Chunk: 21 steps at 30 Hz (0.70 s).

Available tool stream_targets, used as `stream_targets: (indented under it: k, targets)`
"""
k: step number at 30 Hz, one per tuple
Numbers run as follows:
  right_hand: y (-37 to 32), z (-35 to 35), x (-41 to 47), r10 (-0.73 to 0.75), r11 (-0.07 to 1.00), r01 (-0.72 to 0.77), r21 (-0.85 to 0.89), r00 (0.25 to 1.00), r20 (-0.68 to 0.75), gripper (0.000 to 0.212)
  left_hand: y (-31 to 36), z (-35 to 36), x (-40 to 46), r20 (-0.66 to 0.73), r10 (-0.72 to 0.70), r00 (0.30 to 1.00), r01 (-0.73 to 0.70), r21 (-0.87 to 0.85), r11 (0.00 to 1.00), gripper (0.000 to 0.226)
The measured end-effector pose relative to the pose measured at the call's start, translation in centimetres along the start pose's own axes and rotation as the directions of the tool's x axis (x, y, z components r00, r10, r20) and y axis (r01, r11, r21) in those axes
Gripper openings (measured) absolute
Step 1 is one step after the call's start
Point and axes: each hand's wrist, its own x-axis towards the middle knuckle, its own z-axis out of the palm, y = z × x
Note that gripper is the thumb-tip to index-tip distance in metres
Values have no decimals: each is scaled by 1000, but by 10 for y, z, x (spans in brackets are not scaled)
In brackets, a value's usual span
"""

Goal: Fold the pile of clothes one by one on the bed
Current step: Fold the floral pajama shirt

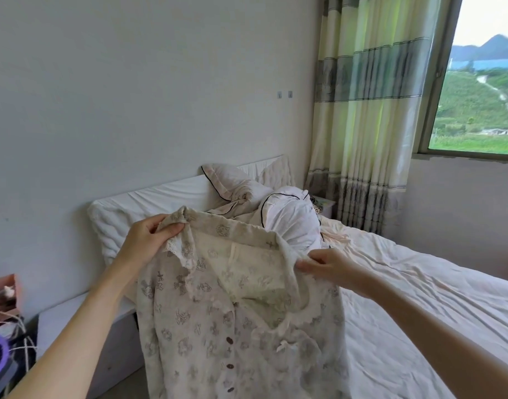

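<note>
A cream pyjama top with a brown print, lace collar and dark buttons hangs in the air over the near edge of the bed. My left hand pinches its left shoulder seam near the collar. At the other shoulder, my right hand pinches the fabric, a little lower. The garment faces me with its buttoned front showing, and its lower part runs out of view at the bottom.
A bunched quilt and pillows lie at the head of the bed against the white headboard. Striped curtains and a window stand at the right. Cluttered items and cables sit at the left edge.
</note>
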Motion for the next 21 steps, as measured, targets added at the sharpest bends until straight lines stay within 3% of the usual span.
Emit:
stream_targets:
  k: [4, 6, 8, 10, 14, 18, 21]
  targets:
    - [-2, -16, -4, 9, 928, -96, 359, 972, 236, 34, -6, -12, 1, -47, -75, 996, 72, -76, 995, 8]
    - [-5, -19, -4, -28, 918, -123, 377, 928, 372, 23, -7, -15, 1, -53, -95, 994, 89, -100, 991, 8]
    - [-5, -12, -4, -3, 958, -117, 263, 911, 413, 13, -6, -14, 2, -45, -94, 994, 90, -96, 991, 9]
    - [-4, -7, -3, 6, 975, -85, 206, 934, 356, 17, -3, -13, 4, -39, -83, 996, 79, -83, 993, 9]
    - [2, 2, -2, -26, 940, -44, 339, 979, 200, 16, 2, -12, 4, -43, -55, 998, 52, -72, 996, 8]
    - [9, 14, -1, 4, 967, -40, 250, 990, 144, 16, 8, -12, 5, -34, -19, 999, 17, -60, 998, 13]
    - [10, 23, -1, 37, 932, -69, 356, 995, 96, 17, 10, -15, 8, -38, 13, 999, -13, -7, 1000, 19]
